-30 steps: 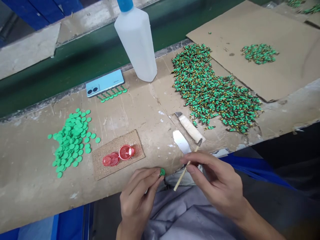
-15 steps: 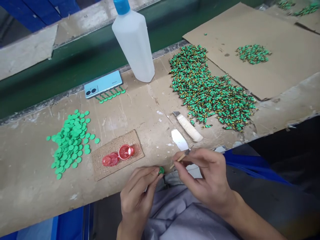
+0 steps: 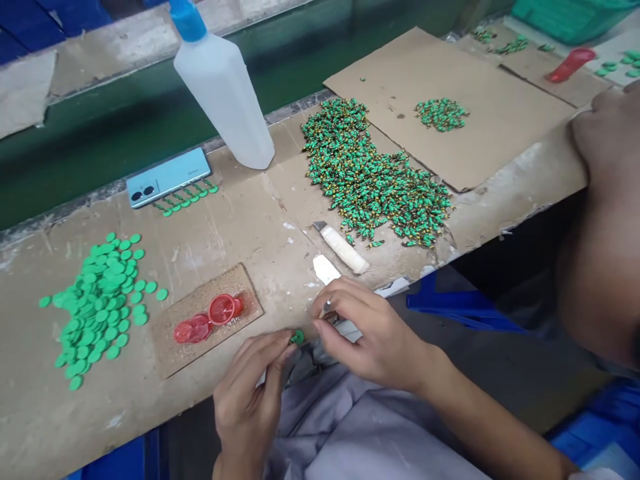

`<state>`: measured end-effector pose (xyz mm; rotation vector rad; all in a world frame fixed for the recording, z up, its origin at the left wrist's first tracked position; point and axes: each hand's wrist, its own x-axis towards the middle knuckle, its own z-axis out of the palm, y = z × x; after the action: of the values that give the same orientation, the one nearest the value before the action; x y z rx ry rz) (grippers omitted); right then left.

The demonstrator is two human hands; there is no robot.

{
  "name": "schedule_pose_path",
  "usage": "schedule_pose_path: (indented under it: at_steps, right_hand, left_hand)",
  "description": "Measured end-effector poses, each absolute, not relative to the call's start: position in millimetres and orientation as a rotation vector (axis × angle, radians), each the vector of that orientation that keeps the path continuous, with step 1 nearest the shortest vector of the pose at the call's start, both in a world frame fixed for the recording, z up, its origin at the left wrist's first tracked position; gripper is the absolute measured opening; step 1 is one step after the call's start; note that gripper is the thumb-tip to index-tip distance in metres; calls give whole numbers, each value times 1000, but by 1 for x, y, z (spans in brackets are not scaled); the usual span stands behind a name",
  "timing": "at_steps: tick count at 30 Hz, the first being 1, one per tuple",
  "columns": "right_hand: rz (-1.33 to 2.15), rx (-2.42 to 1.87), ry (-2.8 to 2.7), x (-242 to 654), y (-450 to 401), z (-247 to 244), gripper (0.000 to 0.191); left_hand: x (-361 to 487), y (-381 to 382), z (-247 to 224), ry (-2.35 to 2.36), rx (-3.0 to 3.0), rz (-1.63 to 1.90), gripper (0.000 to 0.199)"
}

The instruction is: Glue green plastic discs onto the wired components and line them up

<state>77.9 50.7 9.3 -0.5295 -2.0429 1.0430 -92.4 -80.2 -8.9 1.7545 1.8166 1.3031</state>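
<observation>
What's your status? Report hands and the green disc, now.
Left hand pinching small green disc. Right hand pinching thin pick, tip right of the disc. Nearby: cork pad with red caps; co-worker's arm at right.

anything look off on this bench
Nothing major stands out. A few green-and-yellow pieces lie apart from the main heap, close to the white-handled knife. The bench top also looks chipped and worn along its front edge.
</observation>
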Motion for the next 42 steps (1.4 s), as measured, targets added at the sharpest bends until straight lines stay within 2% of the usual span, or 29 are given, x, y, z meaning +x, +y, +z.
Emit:
schedule_pose_path:
  at_steps: [8,18,42]
  right_hand:
    - [1031,-515,-2200,81,50,3,9]
    - [1102,-561,-2101,84,45,2,6]
    - [1029,-430,-2207,72,41,-2,9]
  left_hand:
    - [-86,-77,-8,1871,1823,1335,24]
    - [-85,-78,-11,1895,1782,1342,25]
    - [-90,-79,-9,1833,1791,1332,26]
